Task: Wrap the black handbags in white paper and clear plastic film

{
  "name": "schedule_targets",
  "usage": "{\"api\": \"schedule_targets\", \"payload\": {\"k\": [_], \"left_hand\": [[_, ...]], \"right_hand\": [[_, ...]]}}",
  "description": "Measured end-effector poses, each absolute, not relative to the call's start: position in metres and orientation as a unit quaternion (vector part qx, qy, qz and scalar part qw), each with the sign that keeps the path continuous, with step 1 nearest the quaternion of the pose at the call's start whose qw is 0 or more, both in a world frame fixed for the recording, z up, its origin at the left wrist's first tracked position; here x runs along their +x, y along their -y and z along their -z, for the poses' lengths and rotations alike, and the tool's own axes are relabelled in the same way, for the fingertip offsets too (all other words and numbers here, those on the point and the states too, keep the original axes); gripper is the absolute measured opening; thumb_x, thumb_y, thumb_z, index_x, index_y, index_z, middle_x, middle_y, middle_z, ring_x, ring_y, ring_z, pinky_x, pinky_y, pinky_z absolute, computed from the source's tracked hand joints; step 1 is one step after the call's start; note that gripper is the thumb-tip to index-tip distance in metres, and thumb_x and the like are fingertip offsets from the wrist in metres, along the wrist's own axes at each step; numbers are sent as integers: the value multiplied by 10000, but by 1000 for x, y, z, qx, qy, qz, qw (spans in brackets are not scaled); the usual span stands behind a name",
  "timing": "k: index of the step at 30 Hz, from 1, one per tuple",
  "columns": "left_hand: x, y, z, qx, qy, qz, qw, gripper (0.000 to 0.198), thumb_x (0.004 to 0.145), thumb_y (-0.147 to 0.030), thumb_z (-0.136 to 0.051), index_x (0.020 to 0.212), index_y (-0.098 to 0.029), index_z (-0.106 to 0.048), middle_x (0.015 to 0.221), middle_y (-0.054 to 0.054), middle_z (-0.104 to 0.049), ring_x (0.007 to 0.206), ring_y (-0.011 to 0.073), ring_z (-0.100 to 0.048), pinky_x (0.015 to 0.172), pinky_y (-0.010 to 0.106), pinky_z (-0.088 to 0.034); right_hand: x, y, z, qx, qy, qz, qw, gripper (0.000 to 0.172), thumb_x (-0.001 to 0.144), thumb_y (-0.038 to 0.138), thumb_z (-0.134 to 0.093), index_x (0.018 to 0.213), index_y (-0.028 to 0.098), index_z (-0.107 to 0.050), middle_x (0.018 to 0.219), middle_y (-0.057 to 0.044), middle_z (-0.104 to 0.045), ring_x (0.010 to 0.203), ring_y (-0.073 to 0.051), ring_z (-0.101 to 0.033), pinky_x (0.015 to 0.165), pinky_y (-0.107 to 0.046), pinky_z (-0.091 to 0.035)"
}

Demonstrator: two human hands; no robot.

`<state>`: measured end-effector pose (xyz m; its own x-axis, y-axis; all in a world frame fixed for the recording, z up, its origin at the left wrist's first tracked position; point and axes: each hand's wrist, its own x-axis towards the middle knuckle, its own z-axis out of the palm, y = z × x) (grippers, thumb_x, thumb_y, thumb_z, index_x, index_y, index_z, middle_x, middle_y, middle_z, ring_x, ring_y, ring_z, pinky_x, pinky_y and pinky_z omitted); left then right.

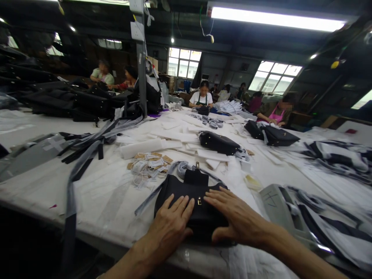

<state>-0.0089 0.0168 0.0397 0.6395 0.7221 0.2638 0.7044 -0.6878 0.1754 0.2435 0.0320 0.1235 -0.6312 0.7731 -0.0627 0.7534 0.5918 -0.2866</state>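
A black handbag (193, 217) lies at the near edge of the table, its gold clasp facing up and its short flap tab folded back toward the far side. My left hand (171, 217) rests flat on the bag's left half, fingers stretched out. On the right half lies my right hand (232, 213), also flat, with its fingertips close to the clasp. Neither hand grips anything. Behind the bag is a coiled wrapped strap (183, 169). A heap of paper tags with strings (149, 167) sits just beyond, to the left.
White foam sheets (171, 143) are strewn over the table, with another black bag (221, 142) among them. Long wrapped straps (78, 166) hang over the front edge at left. A grey plastic bin (279, 205) stands at right. A metal post (142, 77) rises behind; co-workers sit farther off.
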Motion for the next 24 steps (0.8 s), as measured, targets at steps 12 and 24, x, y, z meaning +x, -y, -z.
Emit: {"api": "schedule_targets", "payload": {"k": [12, 24], "left_hand": [[-23, -33, -46, 926, -368, -76, -22, 606, 876, -296, -636, 1445, -292, -429, 1364, 151, -586, 1230, 350, -576, 1041, 590, -398], [-45, -13, -4, 932, -292, -155, -144, 812, 861, -302, -683, 1531, -399, -235, 1517, 116, -435, 1328, 383, -484, 1016, 633, -433]], "right_hand": [[252, -19, -31, -413, 908, 37, 57, 863, 704, 42, -551, 1512, 295, -379, 1501, -63, -461, 1342, -322, -489, 1113, -534, -390], [231, -18, -12, -385, 893, 174, 156, 862, 927, 599, -500, 1583, 167, -145, 1438, -167, -522, 1259, -322, -574, 973, -472, -512]]}}
